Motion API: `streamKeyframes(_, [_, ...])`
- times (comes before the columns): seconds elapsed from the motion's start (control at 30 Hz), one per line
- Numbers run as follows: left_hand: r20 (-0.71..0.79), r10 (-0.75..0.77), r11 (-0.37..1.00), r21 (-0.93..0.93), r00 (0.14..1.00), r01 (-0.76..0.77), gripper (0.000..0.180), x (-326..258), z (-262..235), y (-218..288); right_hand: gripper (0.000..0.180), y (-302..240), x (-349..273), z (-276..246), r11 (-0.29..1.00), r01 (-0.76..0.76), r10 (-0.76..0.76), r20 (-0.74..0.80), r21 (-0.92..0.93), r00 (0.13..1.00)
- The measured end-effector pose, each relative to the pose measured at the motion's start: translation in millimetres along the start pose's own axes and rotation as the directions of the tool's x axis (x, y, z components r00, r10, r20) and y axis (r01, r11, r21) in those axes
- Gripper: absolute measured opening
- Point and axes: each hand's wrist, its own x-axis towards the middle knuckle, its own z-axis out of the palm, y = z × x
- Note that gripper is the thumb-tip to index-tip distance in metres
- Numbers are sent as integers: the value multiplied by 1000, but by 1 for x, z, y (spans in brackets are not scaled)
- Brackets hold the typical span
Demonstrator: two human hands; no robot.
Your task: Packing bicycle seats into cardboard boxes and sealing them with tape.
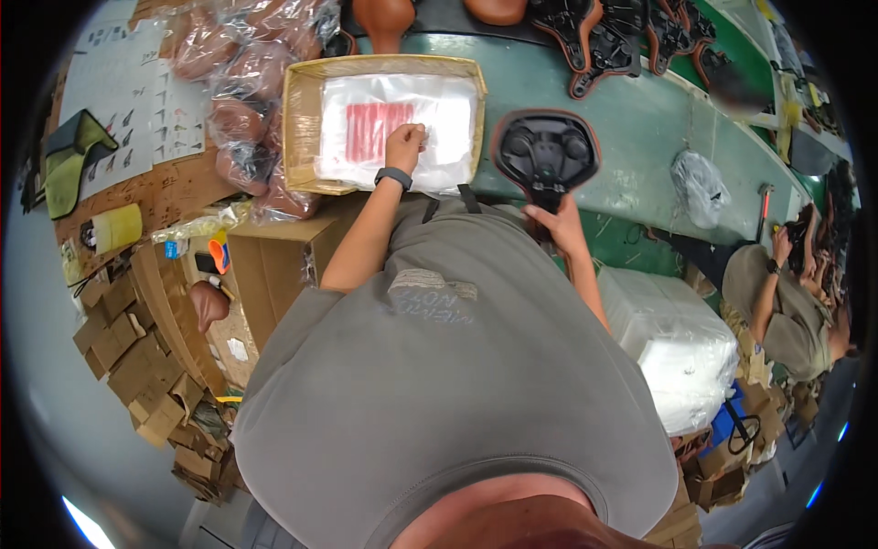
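Observation:
My right hand [565, 227] grips a bicycle saddle [547, 146] by its narrow nose. The saddle's black underside faces up, with a brown rim around it. Over a stack of clear plastic bags [444, 105] with red printing, my left hand [405, 146] is closed with its fingers curled together. Whether a bag edge is pinched in it, I cannot make out. The bags lie in a shallow cardboard box [291, 128] edged with yellowish tape, on the green workbench [640, 156].
Bagged brown saddles [247, 119] are heaped left of the box. Unwrapped saddles [594, 46] lie along the bench's far side. A crumpled plastic bag [700, 188] rests to the right. Beside me stands a plastic-wrapped white bundle [672, 348]; another person [782, 311] works at far right.

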Motion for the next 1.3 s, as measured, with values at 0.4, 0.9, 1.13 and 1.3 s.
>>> streamKeyframes(0.4, [80, 81, 437, -899, 993, 36, 27, -72, -164, 116, 52, -119, 92, 170, 968, -233, 164, 481, 88, 862])
streamKeyframes(0.9, [192, 144, 652, -757, 971, 53, 17, 1, -172, 287, 46, -238, 122, 232, 721, -358, 65, 456, 593, 888])
streamKeyframes(1.13, [376, 200, 468, -848, 905, 249, 19, 79, -191, 308, 58, -239, 166, 237, 971, 141, -225, 546, 191, 807])
streamKeyframes(1.3, [-135, 381, 917, -72, 915, -392, 21, 83, -146, 386, 73, -259, 181, 246, 376, 675, -632, 357, -634, 688])
